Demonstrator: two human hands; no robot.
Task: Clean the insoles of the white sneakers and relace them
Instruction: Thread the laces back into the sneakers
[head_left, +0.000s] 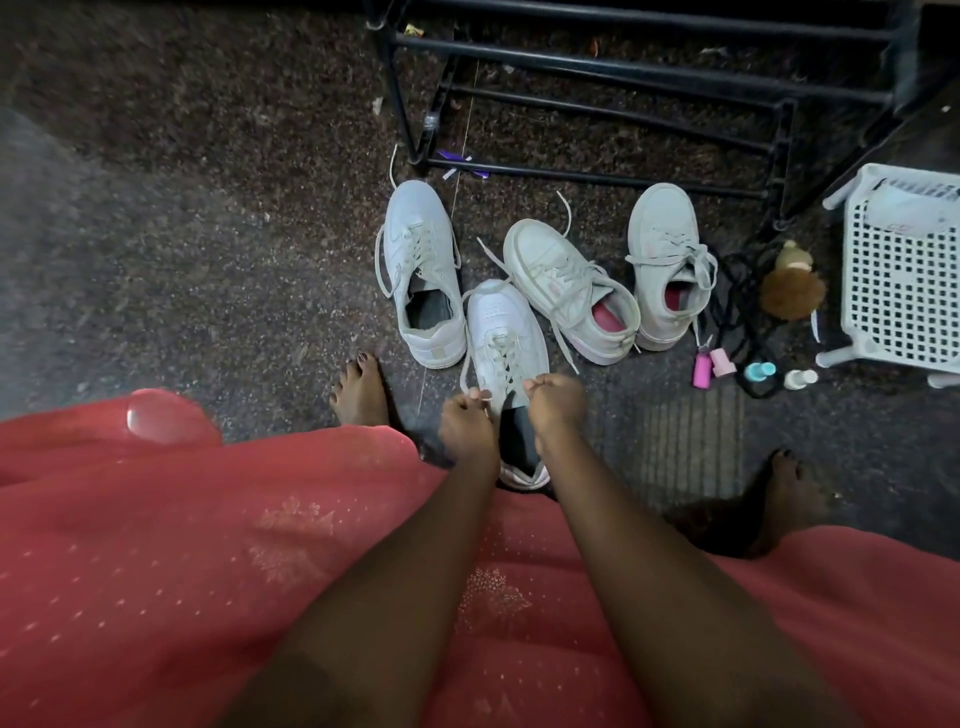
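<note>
Laces (500, 358) of the nearest white sneaker (497, 317) are in both my hands. My left hand (465, 423) pinches one strand at the left of the tongue, fingers curled in on it. My right hand (555, 402) pinches the other strand at the right, thumb and fingers closed round it. The sneaker stands on the dark speckled floor (208, 234) in front of me, toe pointing away, its heel at the hem of my red skirt (208, 571). Its dark insole (517, 441) shows in the opening between my wrists. Its partner sneaker (415, 244) stands just beyond on the left, laced, with a dark lining too. To the right lies a tilted sneaker (550, 265) with a pink insole, close by the toe of the one I hold, and an upright sneaker (662, 228) just beside that. A black metal rack (597, 83) stands behind them all. At the far right are a white perforated basket (904, 291), a brown fluffy toy (792, 291) and some small bottles (702, 370).
</note>
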